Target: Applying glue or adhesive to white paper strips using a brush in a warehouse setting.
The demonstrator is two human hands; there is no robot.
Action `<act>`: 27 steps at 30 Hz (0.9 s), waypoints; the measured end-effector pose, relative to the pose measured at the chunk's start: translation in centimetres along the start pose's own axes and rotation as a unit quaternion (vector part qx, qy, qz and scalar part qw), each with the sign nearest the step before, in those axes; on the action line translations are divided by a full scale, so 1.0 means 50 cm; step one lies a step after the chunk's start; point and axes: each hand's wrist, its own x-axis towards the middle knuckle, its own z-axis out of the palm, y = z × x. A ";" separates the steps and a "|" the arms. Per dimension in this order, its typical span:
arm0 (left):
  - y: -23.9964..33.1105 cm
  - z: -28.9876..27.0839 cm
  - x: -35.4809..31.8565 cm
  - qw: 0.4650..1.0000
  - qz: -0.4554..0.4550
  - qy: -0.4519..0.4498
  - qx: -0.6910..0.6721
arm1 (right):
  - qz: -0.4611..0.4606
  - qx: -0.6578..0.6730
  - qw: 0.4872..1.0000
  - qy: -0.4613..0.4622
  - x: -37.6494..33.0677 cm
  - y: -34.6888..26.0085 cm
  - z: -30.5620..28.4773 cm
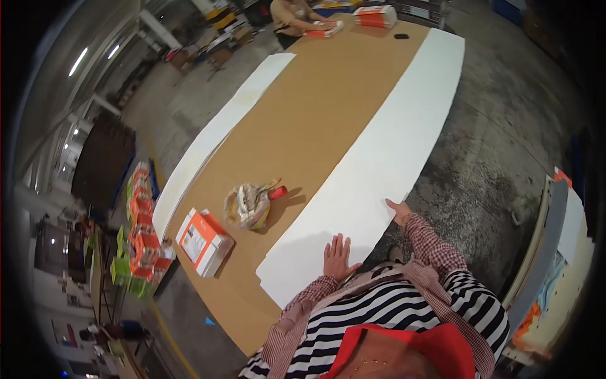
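Note:
A long white paperboard strip (379, 158) runs along the table's right side, in front of my body. My left hand (341, 258) lies flat on its near part, fingers spread. Farther along, my right hand (399, 213) is at the strip's outer edge, with the thumb on top and the other fingers bent over the edge, mostly hidden. The hand appears to grip that edge. Whether the strip is one sheet or several layers, I cannot tell.
On the brown tabletop (328, 107) stand a plastic-lined tub (249, 208) with a red-handled tool and an orange-white box (205, 242). Another white strip (221, 129) lines the left edge. A co-worker (293, 16) handles a box at the far end. Stacked cartons (144, 237) stand left.

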 end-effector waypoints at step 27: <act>-0.033 -0.008 -0.045 1.000 -0.018 -0.014 -0.016 | -0.251 -0.314 0.916 0.018 -0.100 0.031 0.100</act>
